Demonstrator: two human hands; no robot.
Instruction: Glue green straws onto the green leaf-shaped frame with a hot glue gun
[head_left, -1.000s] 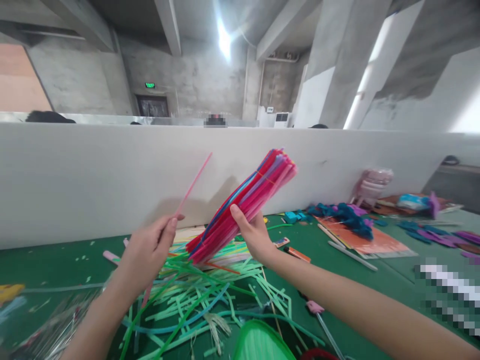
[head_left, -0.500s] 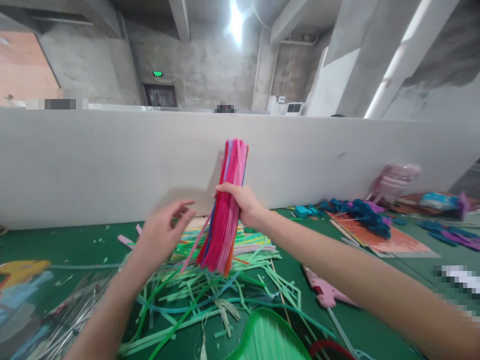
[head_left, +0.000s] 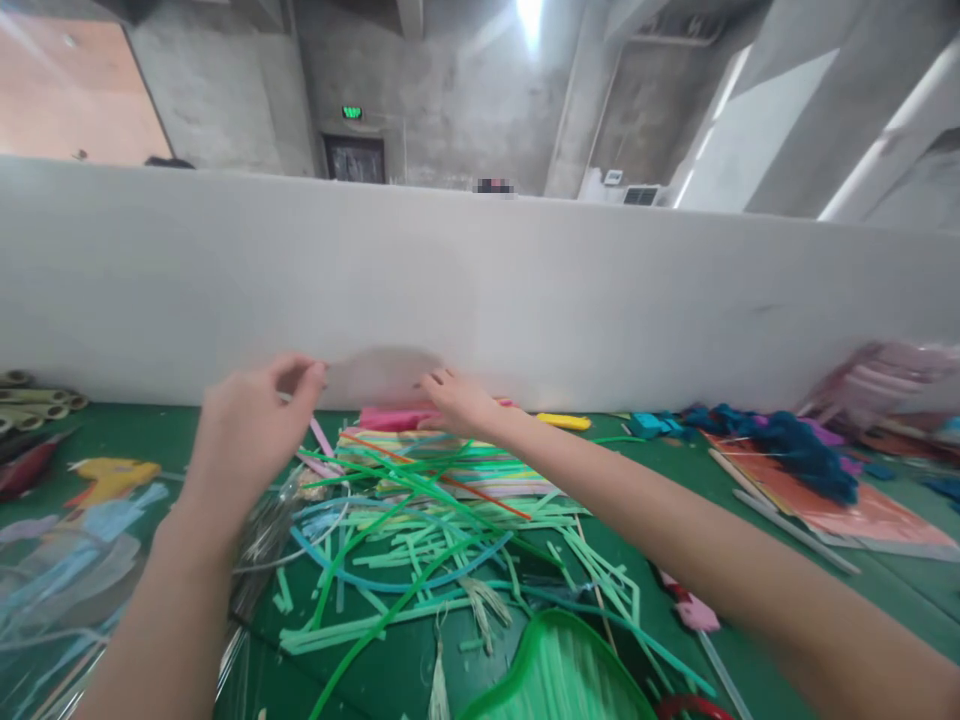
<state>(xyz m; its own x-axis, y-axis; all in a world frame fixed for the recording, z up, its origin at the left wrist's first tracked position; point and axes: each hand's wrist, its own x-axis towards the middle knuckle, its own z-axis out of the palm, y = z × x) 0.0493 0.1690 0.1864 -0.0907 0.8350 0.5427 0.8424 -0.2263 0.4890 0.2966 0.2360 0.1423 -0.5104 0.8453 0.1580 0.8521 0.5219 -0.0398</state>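
My right hand lies with fingers stretched out over a bundle of pink chenille stems, which rests flat at the foot of the white partition. My left hand is raised to the left of the bundle, thumb and forefinger pinched together; whether something thin is between them I cannot make out. Just below its fingertips are a few lilac stems. In front of the pink bundle lies a pile of pastel and striped stems, with loose green stems scattered nearer me. Part of the bundle is hidden by my right hand.
A white partition closes off the back of the green table. A yellow glue gun lies left, a pink glue gun right. A green heart-shaped tray sits near me. Dark blue pieces lie on an orange sheet.
My right hand has lowered the upright pink bundle onto the table by the partition and loosened its grasp. My left hand has moved left, its fingers now pinched. The view has shifted.
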